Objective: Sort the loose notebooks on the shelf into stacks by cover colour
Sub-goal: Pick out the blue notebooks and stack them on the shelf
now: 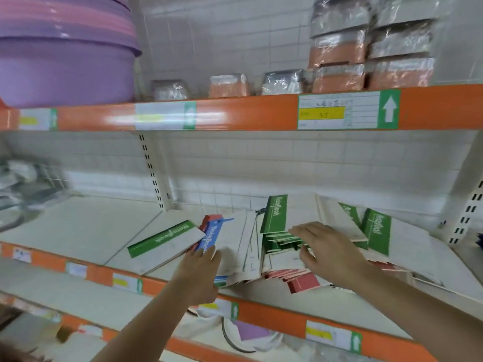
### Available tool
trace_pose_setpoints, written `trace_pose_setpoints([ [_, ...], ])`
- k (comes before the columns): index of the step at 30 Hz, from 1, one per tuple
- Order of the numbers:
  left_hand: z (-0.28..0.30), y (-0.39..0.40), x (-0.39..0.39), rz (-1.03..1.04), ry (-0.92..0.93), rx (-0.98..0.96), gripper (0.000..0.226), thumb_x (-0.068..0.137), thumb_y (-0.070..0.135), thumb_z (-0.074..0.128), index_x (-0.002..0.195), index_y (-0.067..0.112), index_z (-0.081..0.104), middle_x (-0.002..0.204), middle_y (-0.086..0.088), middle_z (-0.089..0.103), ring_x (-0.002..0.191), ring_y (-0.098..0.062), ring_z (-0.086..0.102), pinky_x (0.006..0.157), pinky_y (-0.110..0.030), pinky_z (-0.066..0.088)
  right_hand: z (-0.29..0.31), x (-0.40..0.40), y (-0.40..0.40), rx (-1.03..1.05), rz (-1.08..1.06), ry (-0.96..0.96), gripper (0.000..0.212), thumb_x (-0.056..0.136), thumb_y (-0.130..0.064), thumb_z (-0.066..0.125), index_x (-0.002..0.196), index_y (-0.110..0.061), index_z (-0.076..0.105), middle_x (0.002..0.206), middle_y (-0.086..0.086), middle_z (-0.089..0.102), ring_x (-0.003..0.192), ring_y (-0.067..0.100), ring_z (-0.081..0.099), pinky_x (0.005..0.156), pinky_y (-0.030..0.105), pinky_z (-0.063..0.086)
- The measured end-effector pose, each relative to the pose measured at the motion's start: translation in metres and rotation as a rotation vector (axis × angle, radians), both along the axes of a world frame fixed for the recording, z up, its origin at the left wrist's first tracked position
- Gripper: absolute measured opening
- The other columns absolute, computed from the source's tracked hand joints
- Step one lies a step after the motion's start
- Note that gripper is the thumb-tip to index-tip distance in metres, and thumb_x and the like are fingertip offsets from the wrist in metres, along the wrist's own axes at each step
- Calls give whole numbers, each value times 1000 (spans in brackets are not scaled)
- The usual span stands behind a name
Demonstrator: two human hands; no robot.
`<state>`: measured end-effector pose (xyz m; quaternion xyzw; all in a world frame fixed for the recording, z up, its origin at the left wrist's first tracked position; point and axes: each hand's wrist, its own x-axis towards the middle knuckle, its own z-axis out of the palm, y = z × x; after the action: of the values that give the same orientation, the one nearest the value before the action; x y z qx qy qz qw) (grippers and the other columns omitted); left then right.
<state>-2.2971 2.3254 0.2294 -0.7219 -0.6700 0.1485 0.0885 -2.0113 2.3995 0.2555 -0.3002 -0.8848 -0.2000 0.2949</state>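
1. The left hand reaches up to the shelf, its fingers straight and together, tips touching the lower end of a blue-spined notebook; they do not curl round it
2. The right hand hovers over the middle of the heap, palm down, fingers spread and only loosely bent, thumb hanging below; I cannot tell whether the tips touch the covers, and it holds nothing
3. Under that right hand sits a fanned bunch of green notebooks, and one green-banded notebook stands tilted at its back with "Notebook" printed down the band
4. The blue-spined notebook lies against a red-edged one just behind it, both at the left end of a fan of white covers
5. To the left, a green-spined notebook lies flat and slanted on the shelf, slightly apart from the heap
6. Red notebooks poke out from under the pile at the shelf's front edge
7. On the right, more green-banded notebooks lean over white covers
8. The shelf above has an orange rail with a price label, foil-wrapped packs and stacked purple and pink basins
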Motion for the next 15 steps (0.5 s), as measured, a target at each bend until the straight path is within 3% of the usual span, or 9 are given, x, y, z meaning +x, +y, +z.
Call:
trace_pose_setpoints([
  [2,-7,3,-7,23,-30,-34,79,85,29,55,151,13,14,157,-12,19,138,-33,32,111,-41,33,-5,-17,2,-29,12,-14,34,72,-18,60,104,-15,70,96,-3,72,86,12,68,74,25,56],
  [5,-17,9,-11,26,-110,-43,82,84,18,57,152,11,11,158,-11,18,136,-32,36,108,-39,39,-8,-37,2,-67,22,-50,42,76,-25,39,102,-18,71,96,-5,72,88,10,67,77,25,55],
  [9,-22,16,-11,34,-201,-90,85,88,16,58,154,13,4,161,-8,12,139,-30,33,108,-39,39,-13,-51,2,-131,21,-108,43,76,-28,38,101,-21,72,97,-9,71,90,8,66,80,25,55],
  [15,-18,11,-20,-20,-179,-49,67,96,19,49,152,18,13,155,-1,30,128,-26,47,97,-36,46,-21,-64,3,-203,7,-164,40,77,-29,39,99,-22,71,96,-9,69,92,10,65,81,26,54],
])
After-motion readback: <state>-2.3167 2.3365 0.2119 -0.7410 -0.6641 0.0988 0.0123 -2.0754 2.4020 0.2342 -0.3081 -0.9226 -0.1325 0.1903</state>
